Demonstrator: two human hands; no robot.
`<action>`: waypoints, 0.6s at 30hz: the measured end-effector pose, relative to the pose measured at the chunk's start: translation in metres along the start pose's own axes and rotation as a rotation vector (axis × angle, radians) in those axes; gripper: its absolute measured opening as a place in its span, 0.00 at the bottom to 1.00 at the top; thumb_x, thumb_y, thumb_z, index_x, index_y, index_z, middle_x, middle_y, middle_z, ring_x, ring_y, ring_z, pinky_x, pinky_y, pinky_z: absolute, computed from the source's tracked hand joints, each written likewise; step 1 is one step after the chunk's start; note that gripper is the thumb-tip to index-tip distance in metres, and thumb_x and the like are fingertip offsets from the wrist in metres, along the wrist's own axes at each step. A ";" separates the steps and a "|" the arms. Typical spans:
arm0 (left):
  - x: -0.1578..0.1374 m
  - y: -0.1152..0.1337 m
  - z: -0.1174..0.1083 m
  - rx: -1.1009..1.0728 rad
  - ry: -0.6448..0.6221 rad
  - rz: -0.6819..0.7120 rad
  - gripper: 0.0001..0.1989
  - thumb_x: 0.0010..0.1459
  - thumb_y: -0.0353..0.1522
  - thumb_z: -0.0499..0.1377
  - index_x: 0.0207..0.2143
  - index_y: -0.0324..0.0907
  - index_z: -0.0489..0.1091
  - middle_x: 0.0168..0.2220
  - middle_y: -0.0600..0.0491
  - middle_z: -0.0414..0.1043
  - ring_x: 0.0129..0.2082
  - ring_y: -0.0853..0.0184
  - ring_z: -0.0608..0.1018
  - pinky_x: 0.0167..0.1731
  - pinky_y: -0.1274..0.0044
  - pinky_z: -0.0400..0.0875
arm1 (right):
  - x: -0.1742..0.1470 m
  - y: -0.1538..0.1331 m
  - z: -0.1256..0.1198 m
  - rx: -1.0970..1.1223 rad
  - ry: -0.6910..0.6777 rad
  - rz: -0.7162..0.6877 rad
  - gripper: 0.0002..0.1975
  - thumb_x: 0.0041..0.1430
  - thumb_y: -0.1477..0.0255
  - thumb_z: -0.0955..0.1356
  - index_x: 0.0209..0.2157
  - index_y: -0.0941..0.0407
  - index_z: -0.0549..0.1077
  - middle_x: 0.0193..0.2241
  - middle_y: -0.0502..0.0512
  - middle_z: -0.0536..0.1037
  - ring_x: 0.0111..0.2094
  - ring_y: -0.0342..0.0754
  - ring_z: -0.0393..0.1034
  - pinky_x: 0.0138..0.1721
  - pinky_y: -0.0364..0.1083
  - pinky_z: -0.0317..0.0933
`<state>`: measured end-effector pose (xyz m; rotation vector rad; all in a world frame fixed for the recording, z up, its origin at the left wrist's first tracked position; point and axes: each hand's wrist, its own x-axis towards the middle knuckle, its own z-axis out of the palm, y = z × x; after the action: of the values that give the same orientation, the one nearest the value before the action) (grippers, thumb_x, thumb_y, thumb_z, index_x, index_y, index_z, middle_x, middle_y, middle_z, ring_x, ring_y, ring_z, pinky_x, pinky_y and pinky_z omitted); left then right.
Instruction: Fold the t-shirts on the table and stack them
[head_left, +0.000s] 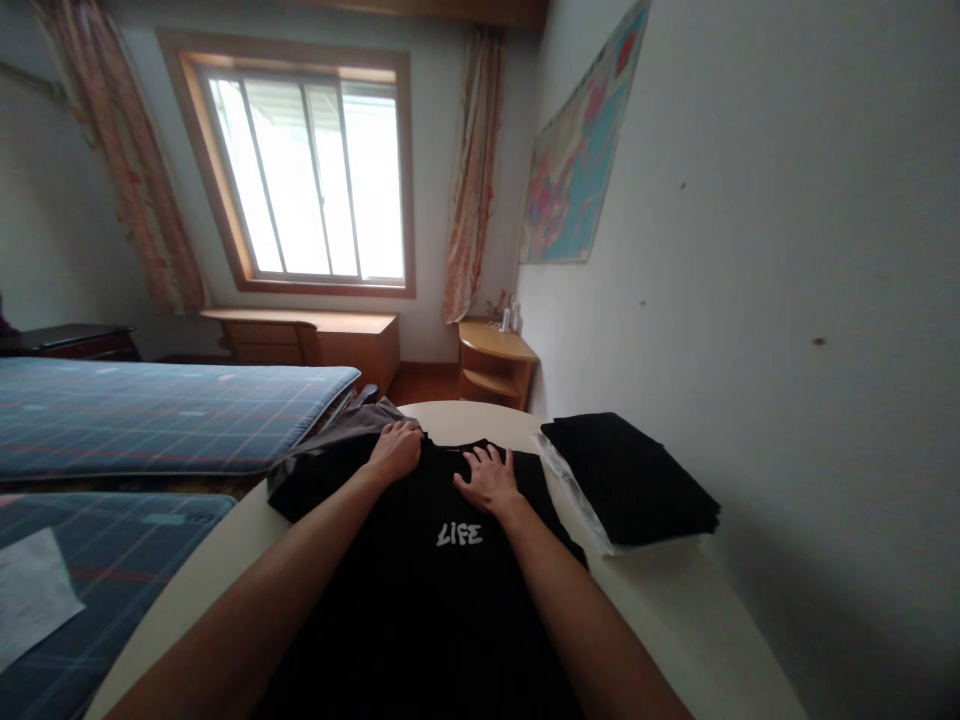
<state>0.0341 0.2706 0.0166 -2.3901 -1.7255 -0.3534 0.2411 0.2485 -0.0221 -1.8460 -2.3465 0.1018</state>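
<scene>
A black T-shirt with white "LIFE" lettering lies spread on the pale round table, its collar at the far side. My left hand is on the shirt's far left shoulder, left of the collar, with its fingers curled closed on the fabric. Just right of the collar, my right hand lies on the cloth with its fingers spread. Black and grey fabric is bunched beyond my left forearm; where it joins the shirt I cannot tell. My forearms cover part of the shirt's sides.
A stack of folded black clothes rests on clear plastic at the table's right, close to the wall. Plaid mattresses are on the left, one bearing a white paper. A desk and corner shelf stand beyond.
</scene>
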 end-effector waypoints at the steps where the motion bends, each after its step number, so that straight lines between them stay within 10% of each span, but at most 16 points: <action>1: 0.000 0.000 0.001 0.007 0.011 -0.005 0.18 0.61 0.28 0.49 0.47 0.41 0.75 0.51 0.45 0.72 0.52 0.56 0.71 0.54 0.66 0.58 | 0.004 -0.001 0.001 0.013 -0.036 0.024 0.36 0.63 0.50 0.55 0.66 0.54 0.58 0.67 0.60 0.55 0.68 0.62 0.40 0.64 0.66 0.23; 10: -0.009 0.013 0.012 0.088 0.030 -0.048 0.21 0.59 0.32 0.53 0.52 0.35 0.72 0.62 0.37 0.61 0.61 0.49 0.62 0.62 0.60 0.49 | 0.021 -0.003 0.010 0.140 -0.122 0.082 0.40 0.63 0.45 0.52 0.69 0.53 0.49 0.71 0.54 0.42 0.70 0.61 0.28 0.64 0.68 0.24; 18: -0.049 0.068 0.013 0.002 -0.056 -0.002 0.28 0.63 0.39 0.51 0.62 0.35 0.61 0.68 0.39 0.49 0.66 0.50 0.56 0.64 0.61 0.47 | -0.001 0.023 0.000 0.192 0.109 -0.018 0.25 0.68 0.60 0.55 0.61 0.53 0.64 0.66 0.55 0.58 0.67 0.53 0.48 0.65 0.59 0.40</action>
<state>0.0853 0.2078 -0.0104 -2.4193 -1.7511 -0.2870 0.2635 0.2533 -0.0255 -1.6966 -2.1956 0.2107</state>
